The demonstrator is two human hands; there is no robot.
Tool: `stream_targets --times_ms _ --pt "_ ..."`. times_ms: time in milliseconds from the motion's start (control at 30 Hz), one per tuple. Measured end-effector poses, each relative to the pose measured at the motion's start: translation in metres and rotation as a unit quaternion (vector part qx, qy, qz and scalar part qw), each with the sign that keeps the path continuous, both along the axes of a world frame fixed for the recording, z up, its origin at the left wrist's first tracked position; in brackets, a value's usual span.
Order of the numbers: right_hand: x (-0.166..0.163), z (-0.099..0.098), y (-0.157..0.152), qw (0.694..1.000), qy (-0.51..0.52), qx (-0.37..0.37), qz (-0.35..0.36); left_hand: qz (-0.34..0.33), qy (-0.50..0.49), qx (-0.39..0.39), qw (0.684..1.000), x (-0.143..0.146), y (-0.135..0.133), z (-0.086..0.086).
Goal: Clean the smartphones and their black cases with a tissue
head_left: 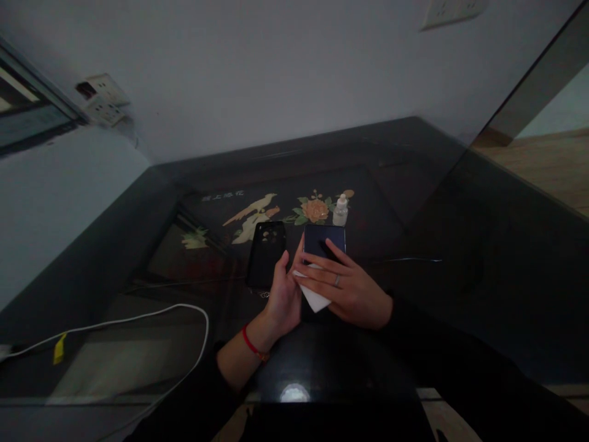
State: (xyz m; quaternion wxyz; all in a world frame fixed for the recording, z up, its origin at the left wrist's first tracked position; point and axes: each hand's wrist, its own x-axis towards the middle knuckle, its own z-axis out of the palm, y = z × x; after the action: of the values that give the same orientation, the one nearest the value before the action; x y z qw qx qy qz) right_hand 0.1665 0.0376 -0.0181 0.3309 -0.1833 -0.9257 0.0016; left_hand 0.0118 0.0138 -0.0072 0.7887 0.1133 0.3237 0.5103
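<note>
A dark smartphone [317, 238] lies screen up between my hands, its lower part covered by my right hand. My left hand [284, 301] grips the phone along its left edge, thumb raised. Across the screen, my right hand [352, 288] presses a white cloth or wipe [313, 299] under its fingers; I cannot tell which material it is. A black phone case [267, 255] rests on the table just left of the phone, with a small chain at its lower end. Behind the phone stands a small clear dropper bottle [340, 210] with a white cap.
The glossy black table [391, 178] carries a painted bird and flower pattern. A white cable [138, 317] with a yellow tag [59, 348] curves over its left side. Walls with power sockets [105, 98] border the table at the back and left.
</note>
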Motion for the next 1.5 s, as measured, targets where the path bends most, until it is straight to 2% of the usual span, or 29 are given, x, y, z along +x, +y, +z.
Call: stream_targets --times_ms 133,200,267,367,433,500,600,667,700,800,867,1033,1100,1200,1267,1433,1500 --pt "0.016 0.001 0.015 0.987 0.063 -0.016 -0.144 -0.032 -0.023 0.039 0.998 -0.001 -0.001 0.003" --pt "0.019 0.001 0.018 0.98 0.07 -0.022 -0.184 -0.047 -0.028 0.044 0.998 -0.001 -0.001 0.004" --pt "0.015 0.001 0.015 0.988 0.044 -0.013 -0.148 -0.037 -0.026 0.038 0.998 -0.001 -0.001 0.003" --pt "0.0 -0.001 0.002 0.999 -0.006 0.032 -0.023 -0.013 -0.017 0.016 1.0 -0.003 0.002 0.001" --pt "-0.004 -0.002 -0.003 0.997 -0.02 0.064 0.03 -0.004 -0.012 0.01 1.0 -0.006 0.004 0.0" --pt "-0.002 -0.002 0.0 0.998 -0.011 0.062 0.014 0.002 -0.016 0.021 1.0 -0.008 0.005 0.0" --pt "0.008 -0.001 0.01 0.995 0.044 0.019 -0.091 -0.005 -0.03 0.047 0.998 -0.008 0.005 0.0" --pt "0.009 -0.001 0.012 0.991 0.057 0.004 -0.119 -0.013 -0.037 0.049 0.998 -0.007 0.005 0.0" --pt "0.008 -0.001 0.01 0.993 0.051 0.008 -0.103 -0.014 -0.039 0.044 0.998 -0.007 0.005 0.0" --pt "-0.001 -0.002 0.002 0.999 0.013 0.047 0.019 -0.014 -0.037 0.024 0.999 -0.007 0.005 -0.001" --pt "-0.003 -0.002 -0.001 0.996 -0.001 0.065 0.057 -0.01 -0.03 0.024 0.999 -0.008 0.006 -0.001" --pt "0.007 0.001 0.009 0.996 0.042 0.016 -0.079 0.008 -0.029 0.039 0.999 -0.009 0.008 0.0" --pt "0.009 0.002 0.01 0.996 0.048 0.015 -0.076 0.006 -0.032 0.038 0.999 -0.008 0.008 0.001" --pt "0.005 0.002 0.006 0.999 0.025 0.034 -0.008 0.005 -0.032 0.029 0.999 -0.009 0.008 0.0" --pt "0.005 0.002 0.005 0.999 0.02 0.034 0.004 0.006 -0.034 0.033 0.999 -0.009 0.008 -0.001" --pt "0.015 0.005 0.012 0.992 0.079 0.007 -0.097 0.008 -0.027 0.051 0.998 -0.01 0.009 0.001" --pt "0.019 0.007 0.013 0.989 0.1 0.012 -0.11 0.006 -0.026 0.053 0.998 -0.009 0.008 0.002"
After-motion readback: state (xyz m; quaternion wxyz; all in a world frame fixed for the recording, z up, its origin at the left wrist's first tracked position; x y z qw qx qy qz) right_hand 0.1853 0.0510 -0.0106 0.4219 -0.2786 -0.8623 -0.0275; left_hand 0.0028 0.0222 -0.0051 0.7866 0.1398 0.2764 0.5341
